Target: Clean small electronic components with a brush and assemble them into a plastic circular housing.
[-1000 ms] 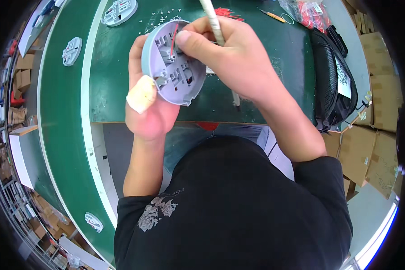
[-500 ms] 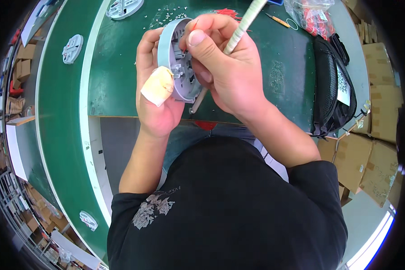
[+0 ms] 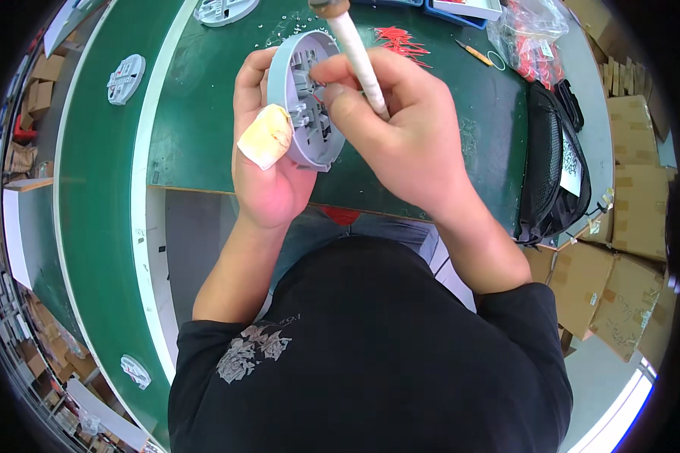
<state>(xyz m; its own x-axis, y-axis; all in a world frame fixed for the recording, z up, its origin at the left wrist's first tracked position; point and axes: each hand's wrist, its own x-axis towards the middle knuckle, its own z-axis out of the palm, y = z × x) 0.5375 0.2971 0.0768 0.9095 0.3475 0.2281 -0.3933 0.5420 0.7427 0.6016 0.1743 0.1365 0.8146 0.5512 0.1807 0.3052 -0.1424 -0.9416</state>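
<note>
Item: one round grey housing (image 3: 281,84), held above the near part of the green desk (image 3: 196,136), tilted nearly edge-on, its open, compartmented face to the right.

Left hand (image 3: 273,189): closed about the housing, fingers behind the wall; a pale yellowish wrap (image 3: 265,138) covers the thumb, which lies at the near side.

Right hand (image 3: 412,124): curled, a white-wrapped stick (image 3: 359,59) held slantwise between thumb and fingers; thumb and forefinger tips draw close at the housing's fittings, beside a short visible length of red wire (image 3: 318,99). Whether they pinch it cannot be told.

Change noted: half a second ago the fingertips were raised at the rim with the wire upright, and the stick leaned right; now they are down inside the housing and the stick leans left — a shift, it seems, from handling the wire to work at the inner fittings. Whether the wire is seated is unclear.

Also on the desk: a pile of red wires (image 3: 400,44); scattered small pieces (image 3: 283,32); an orange-handled tool (image 3: 476,53); a clear plastic bag (image 3: 533,38) with red contents; a black bag (image 3: 548,162) at the right edge.
</note>
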